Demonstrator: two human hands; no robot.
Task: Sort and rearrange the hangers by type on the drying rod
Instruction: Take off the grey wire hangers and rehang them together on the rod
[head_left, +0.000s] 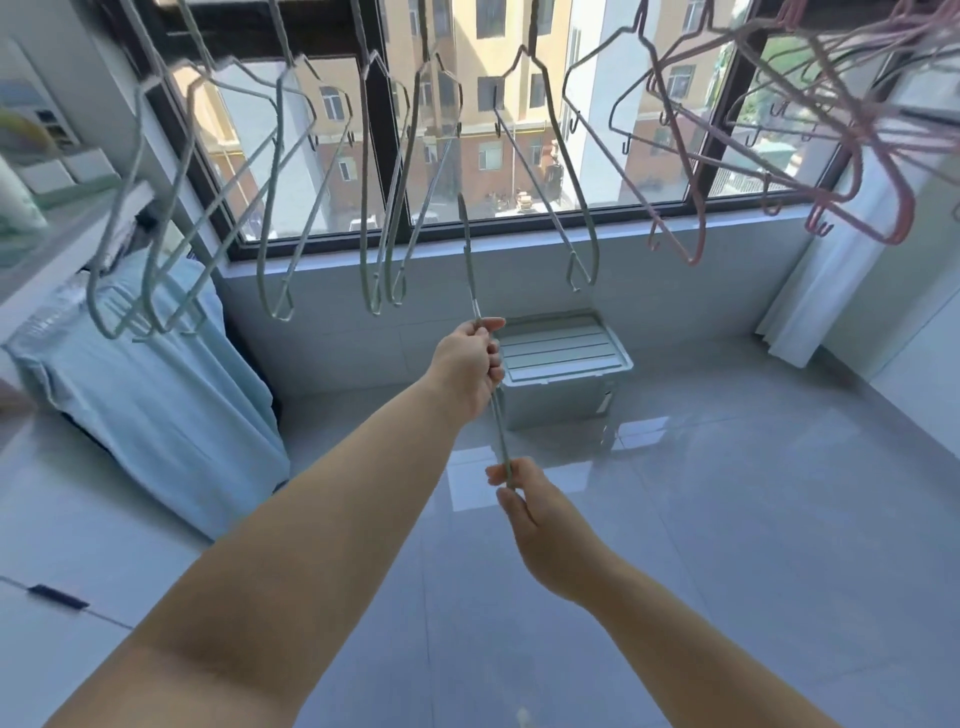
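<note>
A pale green wire hanger (470, 265) is seen edge-on in the middle of the view. My left hand (467, 364) grips it around its middle. My right hand (524, 499) pinches its lower end. Several more green hangers (270, 208) dangle from above at the left and centre. Several pink hangers (852, 171) hang in a bunch at the upper right. The rod itself is out of view above the frame.
A large window (649, 130) runs behind the hangers. A grey-green lidded storage box (561, 364) stands on the shiny tiled floor below the sill. Light blue cloth (156, 395) covers an object at the left, and a white curtain (841, 291) hangs at the right.
</note>
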